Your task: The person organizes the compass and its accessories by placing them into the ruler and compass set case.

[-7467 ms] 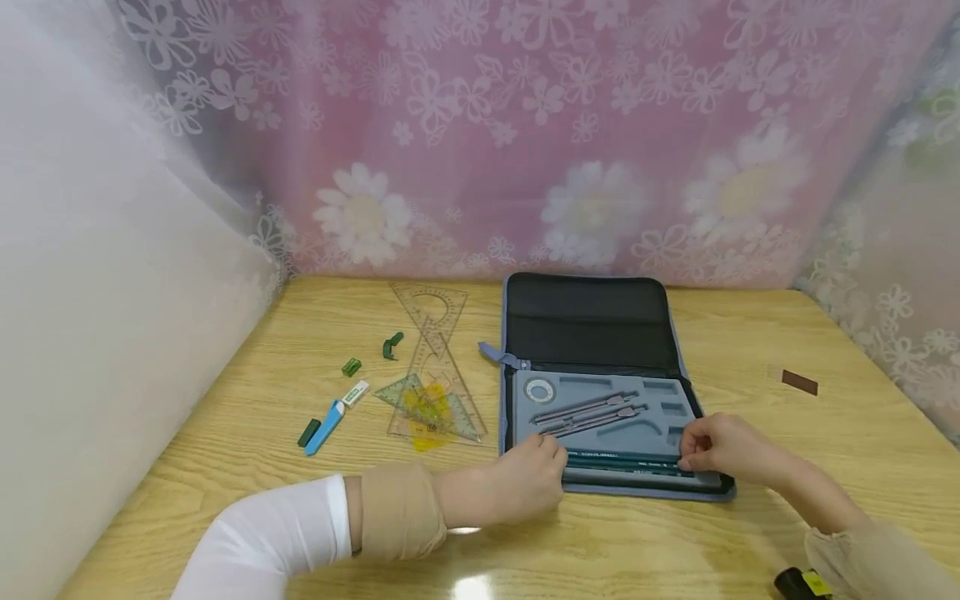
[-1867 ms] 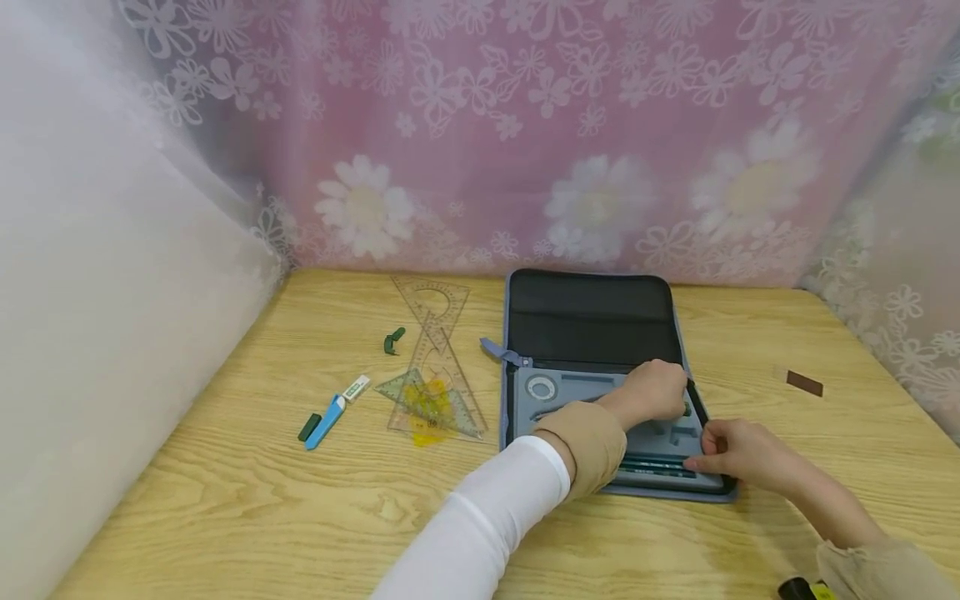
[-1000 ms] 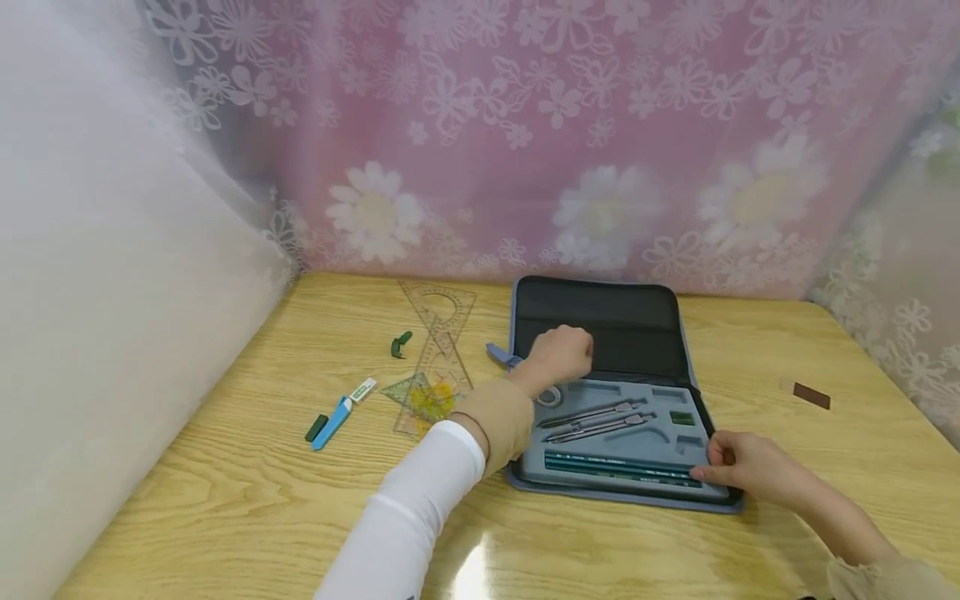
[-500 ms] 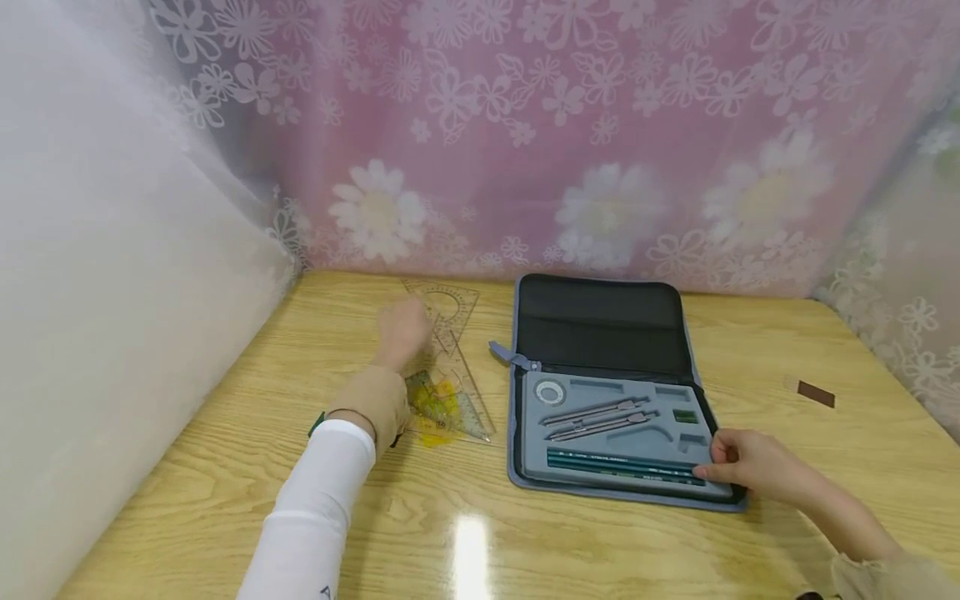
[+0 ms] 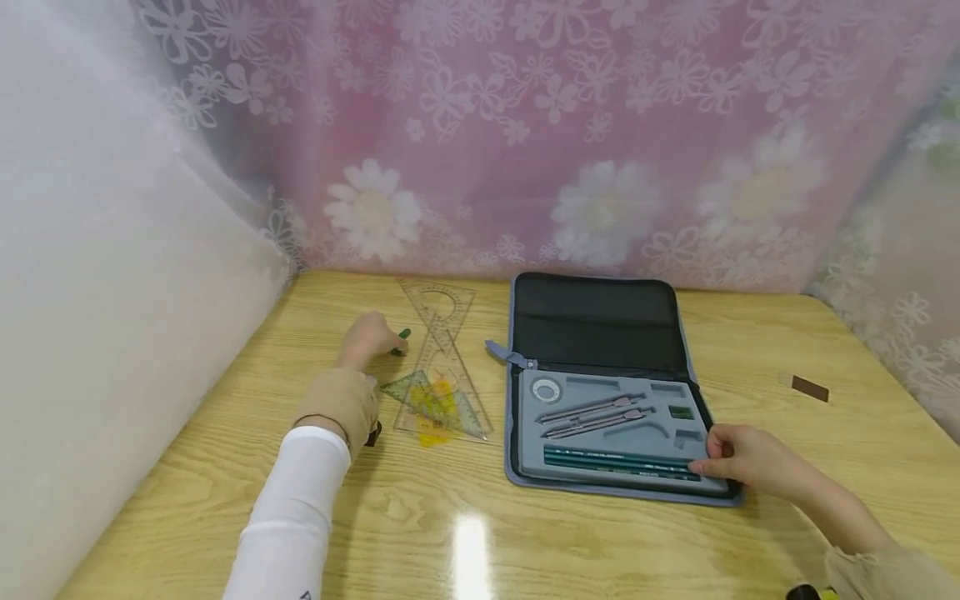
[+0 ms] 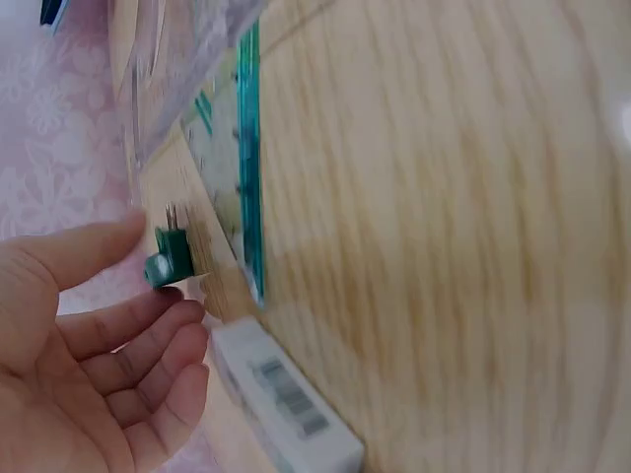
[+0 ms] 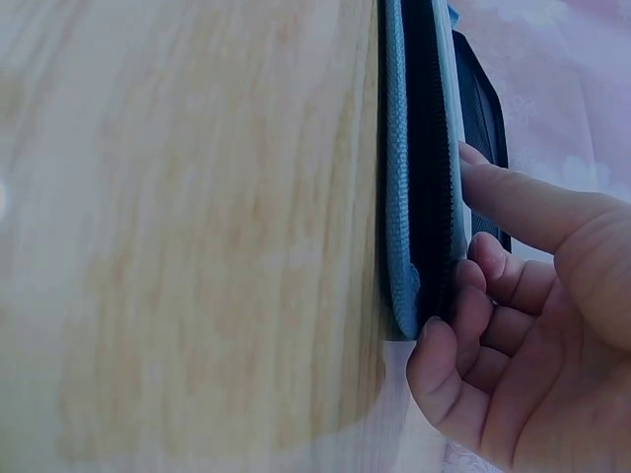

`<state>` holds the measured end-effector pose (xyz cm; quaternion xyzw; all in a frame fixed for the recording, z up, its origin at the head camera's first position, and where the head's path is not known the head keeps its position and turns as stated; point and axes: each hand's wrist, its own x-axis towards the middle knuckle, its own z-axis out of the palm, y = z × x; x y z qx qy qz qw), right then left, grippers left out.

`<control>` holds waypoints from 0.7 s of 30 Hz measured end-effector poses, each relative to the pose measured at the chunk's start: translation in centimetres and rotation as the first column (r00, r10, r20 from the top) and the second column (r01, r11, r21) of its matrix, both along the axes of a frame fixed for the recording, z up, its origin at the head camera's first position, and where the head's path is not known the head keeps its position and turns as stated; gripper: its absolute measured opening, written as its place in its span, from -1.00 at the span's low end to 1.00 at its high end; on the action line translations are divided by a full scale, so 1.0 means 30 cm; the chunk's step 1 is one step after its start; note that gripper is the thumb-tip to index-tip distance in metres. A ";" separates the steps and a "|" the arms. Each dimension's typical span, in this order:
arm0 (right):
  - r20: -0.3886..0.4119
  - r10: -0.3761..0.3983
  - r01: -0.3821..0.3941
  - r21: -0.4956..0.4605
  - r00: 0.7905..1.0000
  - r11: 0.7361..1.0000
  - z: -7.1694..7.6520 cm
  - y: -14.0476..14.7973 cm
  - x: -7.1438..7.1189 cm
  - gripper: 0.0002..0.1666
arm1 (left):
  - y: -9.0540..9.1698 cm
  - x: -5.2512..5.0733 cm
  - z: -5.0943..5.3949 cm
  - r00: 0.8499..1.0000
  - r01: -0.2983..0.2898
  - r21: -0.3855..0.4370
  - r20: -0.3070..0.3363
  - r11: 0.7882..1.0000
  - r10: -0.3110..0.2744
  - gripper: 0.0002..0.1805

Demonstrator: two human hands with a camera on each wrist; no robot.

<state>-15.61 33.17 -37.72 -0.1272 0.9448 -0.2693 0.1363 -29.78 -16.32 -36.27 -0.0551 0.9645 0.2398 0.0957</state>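
My left hand (image 5: 369,340) is over the table's left side, thumb and index finger either side of a small dark green piece with metal prongs (image 6: 173,258). The index finger is close under it; I cannot tell whether either finger touches. My right hand (image 5: 757,458) holds the near right edge of the open zippered case (image 5: 622,498), thumb on the tray rim and fingers curled at the zipper side. In its grey tray (image 5: 585,427) lie two metal compasses (image 5: 597,422), dark green pencils (image 5: 618,462), a round white-ringed item (image 5: 546,389) and a green block (image 5: 681,412).
Right of my left hand overlap clear rulers (image 5: 453,350), a green set square (image 5: 412,383) and a yellow piece (image 5: 432,433). A white eraser (image 6: 286,399) lies below that hand in the left wrist view. A brown strip (image 5: 810,388) lies at far right.
The green block has gone from the table into a tray slot. My left hand has since moved left from the case to the dark green piece. My right hand stays at the case's edge.
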 end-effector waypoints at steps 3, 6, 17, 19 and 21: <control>-0.008 -0.006 0.006 0.002 1.000 1.000 0.000 -0.002 0.000 -0.61 | 0.013 0.000 -0.001 1.000 0.019 -0.012 -0.010 1.000 -0.019 -0.79; -0.023 -0.008 0.008 0.008 1.000 1.000 0.000 -0.004 0.003 -0.61 | 0.018 -0.007 -0.007 0.999 0.029 -0.020 -0.020 0.999 -0.030 -0.74; -0.064 -0.015 0.013 -0.022 0.998 1.000 -0.017 0.008 0.010 -0.66 | 0.054 -0.012 0.025 0.994 0.030 0.009 -0.110 0.999 -0.029 -0.58; -0.054 -0.012 0.010 -0.037 0.998 0.999 -0.022 0.014 0.010 -0.67 | 0.087 -0.011 0.039 0.989 0.050 0.021 -0.139 0.999 -0.046 -0.62; -0.038 -0.009 0.007 -0.059 0.999 0.998 -0.029 0.022 0.011 -0.68 | 0.131 -0.006 0.051 0.982 0.081 0.045 -0.176 0.996 -0.072 -0.73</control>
